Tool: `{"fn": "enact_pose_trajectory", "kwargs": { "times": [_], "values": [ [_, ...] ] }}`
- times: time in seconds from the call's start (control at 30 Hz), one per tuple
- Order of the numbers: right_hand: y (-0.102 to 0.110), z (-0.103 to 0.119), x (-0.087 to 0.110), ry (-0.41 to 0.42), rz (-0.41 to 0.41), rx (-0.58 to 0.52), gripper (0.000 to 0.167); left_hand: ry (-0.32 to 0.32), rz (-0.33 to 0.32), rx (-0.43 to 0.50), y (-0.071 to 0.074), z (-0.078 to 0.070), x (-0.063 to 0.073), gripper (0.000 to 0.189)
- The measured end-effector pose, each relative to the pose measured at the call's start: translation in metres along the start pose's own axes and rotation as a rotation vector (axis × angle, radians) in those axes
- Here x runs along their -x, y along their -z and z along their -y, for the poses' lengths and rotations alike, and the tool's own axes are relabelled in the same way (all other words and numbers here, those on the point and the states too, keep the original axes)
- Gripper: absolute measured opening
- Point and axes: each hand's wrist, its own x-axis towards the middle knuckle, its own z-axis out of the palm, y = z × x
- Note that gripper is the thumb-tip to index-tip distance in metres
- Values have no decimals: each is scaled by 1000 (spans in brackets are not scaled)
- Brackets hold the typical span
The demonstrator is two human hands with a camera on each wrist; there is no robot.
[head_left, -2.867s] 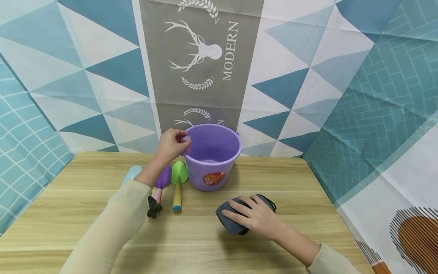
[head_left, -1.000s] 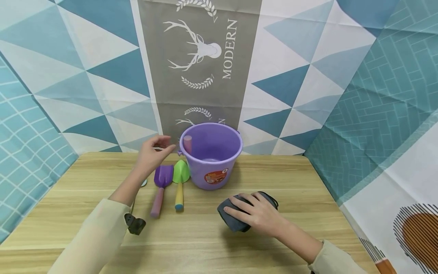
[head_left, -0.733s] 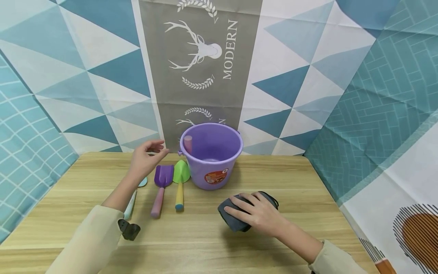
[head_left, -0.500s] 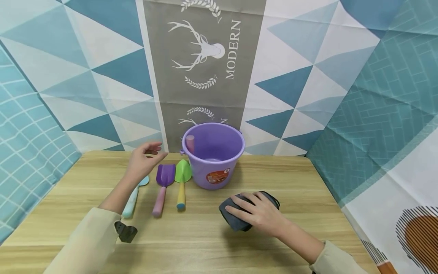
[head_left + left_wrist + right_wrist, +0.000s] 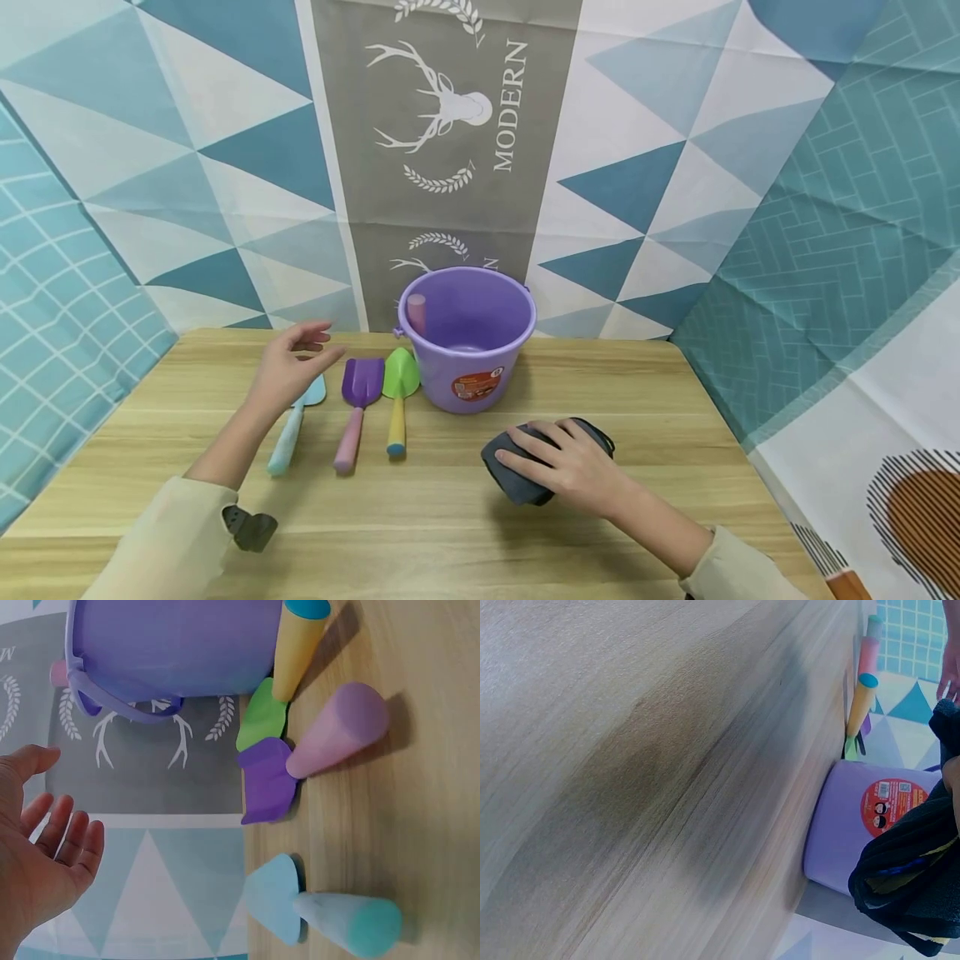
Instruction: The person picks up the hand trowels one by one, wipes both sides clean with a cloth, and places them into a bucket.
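My left hand hovers over the blade of a light blue toy shovel, fingers loosely bent and holding nothing. To its right lie a purple toy shovel with a pink handle and a green toy trowel with a yellow handle. Beside them stands a purple bucket; a pink handle leans inside it against the left wall. My right hand grips a dark grey fabric pouch from above, in front of the bucket. In the right wrist view the pouch's mouth gapes, with something blue and yellowish inside.
The wooden table ends at a back wall hung with patterned cloth, right behind the bucket. Teal cloth covers the side walls. A small black wrist camera sits at my left cuff.
My left hand has let go of the pink handle in the bucket and moved left and down, over the light blue shovel. My right hand keeps its grip on the pouch in nearly the same place.
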Motion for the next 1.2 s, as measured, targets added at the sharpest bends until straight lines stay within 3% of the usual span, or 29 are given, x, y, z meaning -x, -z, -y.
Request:
{"fn": "enact_pose_trajectory", "kwargs": {
  "times": [0.53, 0.87, 1.2],
  "values": [
    [3, 0, 3, -16, 16, -10, 37, 49, -9, -54, 10, 29, 22, 57],
    [2, 0, 3, -15, 15, -5, 37, 158, -1, -83, 20, 52, 44, 63],
    [2, 0, 3, -18, 15, 0, 37, 287, 41, -88, 18, 72, 59, 71]
  ]
}}
